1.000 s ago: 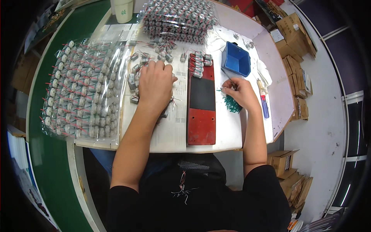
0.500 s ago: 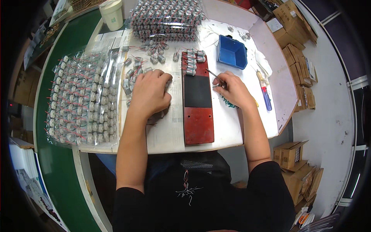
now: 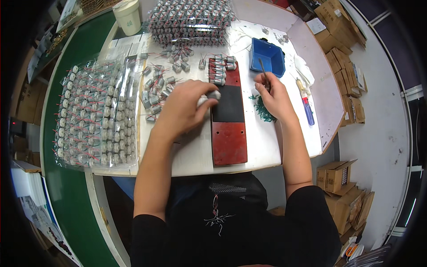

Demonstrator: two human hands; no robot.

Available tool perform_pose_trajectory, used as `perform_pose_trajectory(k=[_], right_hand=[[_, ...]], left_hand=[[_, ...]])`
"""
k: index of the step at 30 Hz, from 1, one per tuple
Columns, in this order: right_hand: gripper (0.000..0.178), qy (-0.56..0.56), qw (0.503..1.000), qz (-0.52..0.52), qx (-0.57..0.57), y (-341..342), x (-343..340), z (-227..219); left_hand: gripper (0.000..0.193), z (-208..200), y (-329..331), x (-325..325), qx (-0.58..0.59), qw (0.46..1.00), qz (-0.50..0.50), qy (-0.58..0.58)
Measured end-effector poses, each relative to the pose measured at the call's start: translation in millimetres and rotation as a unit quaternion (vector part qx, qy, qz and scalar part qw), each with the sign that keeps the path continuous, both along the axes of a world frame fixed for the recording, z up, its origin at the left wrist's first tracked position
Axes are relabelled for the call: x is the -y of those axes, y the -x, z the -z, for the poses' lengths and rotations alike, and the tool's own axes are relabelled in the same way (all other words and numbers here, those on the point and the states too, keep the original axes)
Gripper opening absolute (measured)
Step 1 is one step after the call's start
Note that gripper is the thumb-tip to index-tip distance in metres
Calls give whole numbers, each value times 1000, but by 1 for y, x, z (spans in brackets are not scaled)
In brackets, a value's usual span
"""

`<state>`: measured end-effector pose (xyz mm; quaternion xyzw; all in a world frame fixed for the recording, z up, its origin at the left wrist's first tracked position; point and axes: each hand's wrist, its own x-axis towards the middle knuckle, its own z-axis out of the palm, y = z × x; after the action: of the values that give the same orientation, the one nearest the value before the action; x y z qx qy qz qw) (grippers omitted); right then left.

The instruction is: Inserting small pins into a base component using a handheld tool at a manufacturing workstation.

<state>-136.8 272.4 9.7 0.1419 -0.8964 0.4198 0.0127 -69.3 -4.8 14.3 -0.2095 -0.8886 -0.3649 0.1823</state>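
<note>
Left hand [image 3: 181, 107]: it has moved toward 3 o'clock, from above the loose cylinders [image 3: 153, 84] to the board; thumb and fingers pinch at least one small grey cylinder [image 3: 215, 95].
Grey cylinder: at the 9 o'clock edge of the black pad [image 3: 229, 107], which lies on the red board [image 3: 229, 144]; whether it touches the pad, I cannot tell.
Right hand [image 3: 276, 97]: fingers are closed around a thin tool [image 3: 261, 66]; its tip has turned from 10 o'clock to about 12, before the blue tray [image 3: 269, 55].
Wired cylinders [image 3: 218, 75]: grouped at the board's 12 o'clock end.
Green bits [image 3: 265, 115]: at 3 o'clock from the pad.
Meaning: picking this piece seems finished; it appears not yet released.
</note>
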Motion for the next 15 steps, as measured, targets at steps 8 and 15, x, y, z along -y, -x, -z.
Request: perform_pose_trajectory(k=[8,15], right_hand=[[14,214,962,-8,169,-8,9,-17],[15,306,920,-85,230,-10,10,-14]], left_hand=[[24,-1,-5,-21,44,993,109,-7],[28,5,-1,-15,156,977,143,-31]])
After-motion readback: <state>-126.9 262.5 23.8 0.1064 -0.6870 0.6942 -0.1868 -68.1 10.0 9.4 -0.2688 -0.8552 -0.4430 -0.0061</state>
